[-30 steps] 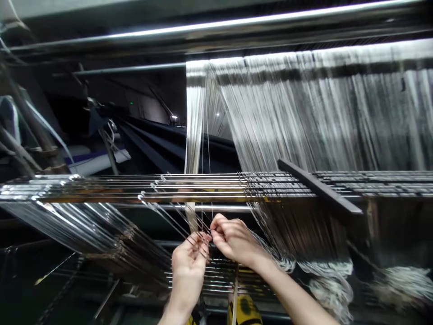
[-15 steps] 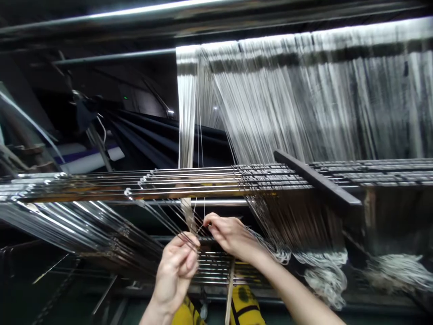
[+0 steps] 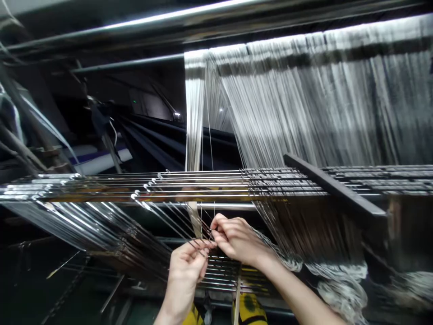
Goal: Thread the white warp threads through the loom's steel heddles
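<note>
The single thread (image 3: 209, 144) is very fine; it could snap or slip free if the right hand (image 3: 237, 239) pulls too hard against the heddle wires (image 3: 176, 228). Both grips are closed to a pinch. The left hand (image 3: 187, 266) holds a wire end and the right, it seems, holds the thread. The thread comes down from 12 o'clock to the meeting fingertips.

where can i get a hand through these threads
Open gap left of the narrow thread bundle, above the metal rods. A slimmer one between that bundle and the wide thread sheet, crossed by single threads. Crowded: the slanted wires where the left hand and right hand pinch.
</note>
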Motion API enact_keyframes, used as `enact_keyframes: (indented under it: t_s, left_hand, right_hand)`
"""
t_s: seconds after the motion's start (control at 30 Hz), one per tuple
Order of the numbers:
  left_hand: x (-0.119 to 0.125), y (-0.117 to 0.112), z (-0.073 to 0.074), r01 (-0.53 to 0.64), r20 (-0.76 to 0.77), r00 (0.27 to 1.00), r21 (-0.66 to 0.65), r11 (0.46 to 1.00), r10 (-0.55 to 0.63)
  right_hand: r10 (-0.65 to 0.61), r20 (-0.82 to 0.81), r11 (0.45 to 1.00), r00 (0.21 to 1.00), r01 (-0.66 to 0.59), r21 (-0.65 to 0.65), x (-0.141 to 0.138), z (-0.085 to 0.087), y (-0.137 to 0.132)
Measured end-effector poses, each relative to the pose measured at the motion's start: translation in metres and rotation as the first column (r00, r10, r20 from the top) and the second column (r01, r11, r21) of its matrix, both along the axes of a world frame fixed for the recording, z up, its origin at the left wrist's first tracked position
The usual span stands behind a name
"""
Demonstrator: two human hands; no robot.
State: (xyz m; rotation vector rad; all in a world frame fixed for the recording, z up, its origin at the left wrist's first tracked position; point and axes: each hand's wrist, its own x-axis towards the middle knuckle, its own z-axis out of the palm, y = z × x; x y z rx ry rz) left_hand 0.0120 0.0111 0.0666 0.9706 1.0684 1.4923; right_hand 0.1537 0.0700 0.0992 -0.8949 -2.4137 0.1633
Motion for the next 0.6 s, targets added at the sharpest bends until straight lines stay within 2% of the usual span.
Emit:
enact_keyframes:
  t_s: [0.17,0.3,0.4,0.5,0.6]
  left_hand:
    - [-0.003,-0.002,0.003,0.084,-0.043,0.995,-0.047,0.995,-0.086]
    - [-0.002,-0.003,0.001,0.100,-0.052,0.993,-0.064,0.993,-0.103]
    - [-0.004,-0.002,0.002,0.117,0.086,0.990,-0.036,0.992,-0.114]
    - [-0.009,-0.001,0.001,0.086,0.275,0.959,-0.032,0.996,-0.074]
    - [-0.011,-0.001,-0.003,0.013,0.264,0.964,-0.059,0.998,0.003]
  right_hand:
    - [0.052,-0.105,0.997,0.993,-0.057,-0.047,0.000,0.003,0.000]
    - [0.065,-0.102,0.997,0.993,-0.070,-0.043,0.000,0.002,-0.002]
    - [0.081,-0.086,0.995,0.993,-0.086,-0.056,0.000,0.001,-0.002]
    - [0.095,-0.222,0.981,0.971,-0.129,-0.144,0.005,-0.001,0.000]
    - [0.053,-0.307,0.978,0.950,-0.111,-0.175,0.009,-0.002,0.001]
